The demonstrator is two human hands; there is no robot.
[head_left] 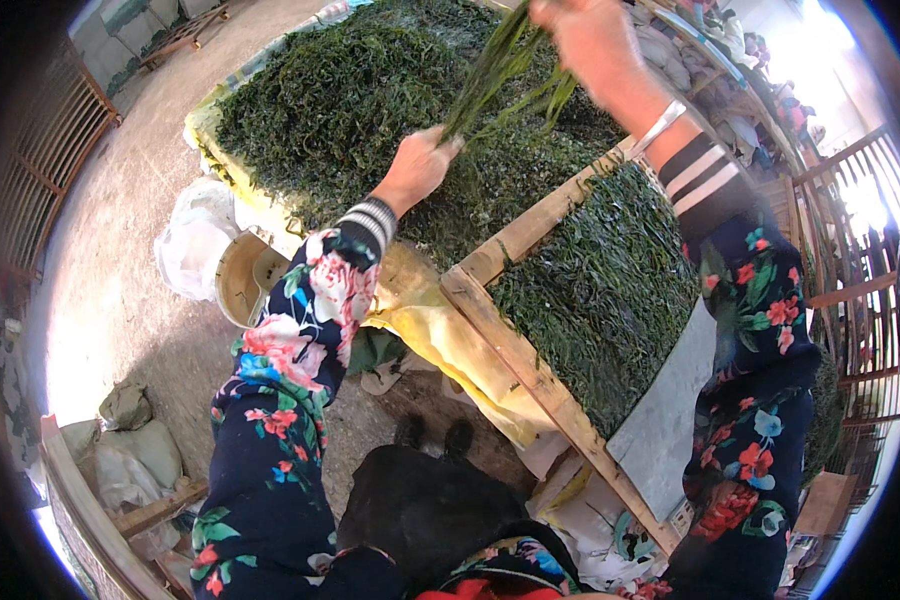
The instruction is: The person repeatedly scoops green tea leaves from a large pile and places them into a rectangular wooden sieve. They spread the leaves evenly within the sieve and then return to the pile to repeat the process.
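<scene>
Head view: person stood over a big heap of dark green seaweed strands [370,90] at 12 o'clock, piled on yellowish sheeting [440,340]. Left hand [417,165] sat just above centre, fingers closed around the lower end of a bunch of long green strands [505,65]. Right hand [595,40] was up at 1 o'clock, motion-blurred, closed on the upper end of the same bunch; grip detail couldn't be read. Bunch ran on a slant between both hands, over the heap. Metal bangle [658,128] on the right wrist. Both arms in dark floral sleeves with striped cuffs.

At 3 o'clock, a wooden frame [530,365] held a flat, even layer of strands [600,290], with bare grey board [665,420] showing at its near end. At 9 o'clock, a round tub [238,280] beside white plastic bags [190,240] on the concrete floor [120,300]. Sacks [130,440] lay at 8 o'clock.
</scene>
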